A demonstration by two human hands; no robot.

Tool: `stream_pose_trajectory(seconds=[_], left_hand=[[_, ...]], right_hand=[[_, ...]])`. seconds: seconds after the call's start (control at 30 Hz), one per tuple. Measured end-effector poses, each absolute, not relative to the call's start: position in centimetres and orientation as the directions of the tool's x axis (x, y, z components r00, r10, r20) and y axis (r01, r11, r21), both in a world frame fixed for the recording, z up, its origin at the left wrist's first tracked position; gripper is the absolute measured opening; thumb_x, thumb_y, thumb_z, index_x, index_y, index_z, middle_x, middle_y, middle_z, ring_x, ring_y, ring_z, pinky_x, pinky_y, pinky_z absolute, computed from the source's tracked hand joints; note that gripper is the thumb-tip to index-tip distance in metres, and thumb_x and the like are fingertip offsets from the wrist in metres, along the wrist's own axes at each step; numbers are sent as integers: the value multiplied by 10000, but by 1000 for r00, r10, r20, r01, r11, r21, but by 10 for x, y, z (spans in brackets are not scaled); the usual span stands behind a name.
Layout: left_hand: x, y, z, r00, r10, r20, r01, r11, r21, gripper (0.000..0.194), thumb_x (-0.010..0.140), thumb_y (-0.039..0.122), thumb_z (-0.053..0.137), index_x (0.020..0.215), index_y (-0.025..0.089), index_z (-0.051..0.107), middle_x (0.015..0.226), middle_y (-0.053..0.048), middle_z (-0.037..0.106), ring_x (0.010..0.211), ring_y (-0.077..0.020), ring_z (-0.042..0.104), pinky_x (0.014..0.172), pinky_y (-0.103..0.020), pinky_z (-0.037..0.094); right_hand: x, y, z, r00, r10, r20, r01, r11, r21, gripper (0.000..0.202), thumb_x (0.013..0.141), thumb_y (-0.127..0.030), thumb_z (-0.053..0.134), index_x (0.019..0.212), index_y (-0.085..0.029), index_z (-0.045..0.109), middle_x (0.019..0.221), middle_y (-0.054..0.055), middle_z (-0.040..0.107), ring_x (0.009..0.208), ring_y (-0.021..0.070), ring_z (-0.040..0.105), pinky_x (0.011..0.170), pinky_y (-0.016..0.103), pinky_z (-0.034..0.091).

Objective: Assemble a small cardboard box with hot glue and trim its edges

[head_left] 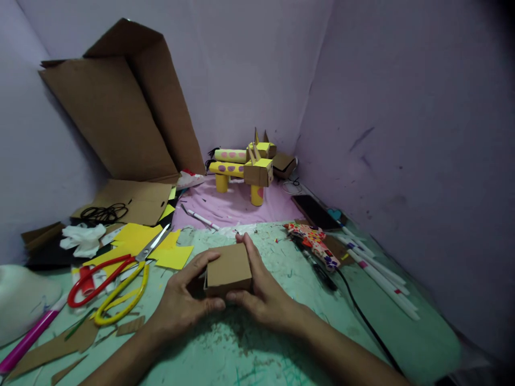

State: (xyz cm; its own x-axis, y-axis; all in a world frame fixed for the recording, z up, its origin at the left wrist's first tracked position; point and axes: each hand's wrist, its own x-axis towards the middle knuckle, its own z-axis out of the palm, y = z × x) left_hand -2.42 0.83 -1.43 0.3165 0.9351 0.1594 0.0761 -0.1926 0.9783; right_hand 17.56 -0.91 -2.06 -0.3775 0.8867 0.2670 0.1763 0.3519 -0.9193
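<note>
A small brown cardboard box (228,266) is held between both hands just above the green table surface. My left hand (187,295) grips its left side, thumb along the lower front edge. On the right side, my right hand (263,284) presses with its fingers along the side and its thumb at the front bottom corner. The box's top face is flat and plain, and a narrow gap shows at its left edge. Scissors with red and yellow handles (139,260) lie to the left, on yellow paper (175,257).
Two yellow cardboard animal figures (258,172) stand at the back on pink cloth (201,206). Large folded cardboard (108,112) leans at the left wall. A patterned glue gun (316,244) with a black cord, a phone (316,211) and white sticks (382,279) lie right.
</note>
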Motion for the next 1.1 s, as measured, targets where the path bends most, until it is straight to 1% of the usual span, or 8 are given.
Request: stream_pose_trajectory(seconds=[0.23,0.37,0.5,0.57,0.63,0.73,0.9,1.1], left_hand=[[-21,6,1,324,939,119,85,-154,984,631,558,346,895,1131,247,649,1275,-99,646,1184,-344,598,977,-404,512],[-28,6,-5,287,939,188,131,-233,964,645,525,376,905,1115,276,662,1265,-87,662,1180,-369,601,974,-434,516],[-40,10,-21,256,931,259,145,-302,942,673,524,433,897,1147,315,670,1254,-62,675,1172,-384,605,976,-451,515],[-43,12,-25,262,929,260,153,-307,939,665,532,415,897,1152,329,671,1248,-51,679,1161,-381,614,970,-443,521],[-43,13,-26,274,926,258,145,-305,941,662,533,388,900,1152,341,671,1239,-44,684,1150,-376,622,958,-434,529],[-41,13,-21,298,921,251,118,-296,948,668,530,354,902,1157,333,672,1242,-54,682,1156,-377,619,957,-431,528],[-37,10,-7,295,930,218,96,-255,962,657,491,284,915,1109,275,694,1221,-91,687,1158,-383,617,973,-439,512],[-33,8,-8,300,914,273,-1,-286,958,639,524,224,911,1119,298,692,1214,-64,694,1130,-337,643,944,-395,533]], right_hand=[[171,-9,-21,-305,921,243,89,282,-955,1146,731,-298,781,1543,-300,-26,1624,103,122,1485,318,150,1185,543,172],[169,-8,-19,-225,942,249,10,258,-966,1259,636,-325,854,1534,-293,-28,1616,138,143,1478,323,183,1185,548,164],[172,-7,-15,-200,922,333,101,358,-928,1086,587,-290,860,1476,-287,235,1559,137,272,1450,352,242,1180,565,184],[172,-6,-14,-176,913,368,115,391,-913,955,548,-268,864,1372,-274,381,1456,133,411,1379,362,361,1150,552,268],[172,-6,-12,-159,922,353,80,368,-926,877,516,-250,869,1282,-270,442,1316,106,529,1241,340,505,1074,520,384],[171,-7,-9,-167,937,306,33,315,-948,822,507,-231,870,1218,-266,459,1199,72,592,1115,298,580,996,478,450],[172,-6,-4,-196,945,261,-11,264,-965,769,511,-229,855,1169,-251,458,1180,74,597,1103,289,582,977,466,457],[175,-4,-6,-220,939,265,-19,267,-963,805,508,-259,868,1208,-254,469,1194,74,606,1117,292,580,995,455,440]])
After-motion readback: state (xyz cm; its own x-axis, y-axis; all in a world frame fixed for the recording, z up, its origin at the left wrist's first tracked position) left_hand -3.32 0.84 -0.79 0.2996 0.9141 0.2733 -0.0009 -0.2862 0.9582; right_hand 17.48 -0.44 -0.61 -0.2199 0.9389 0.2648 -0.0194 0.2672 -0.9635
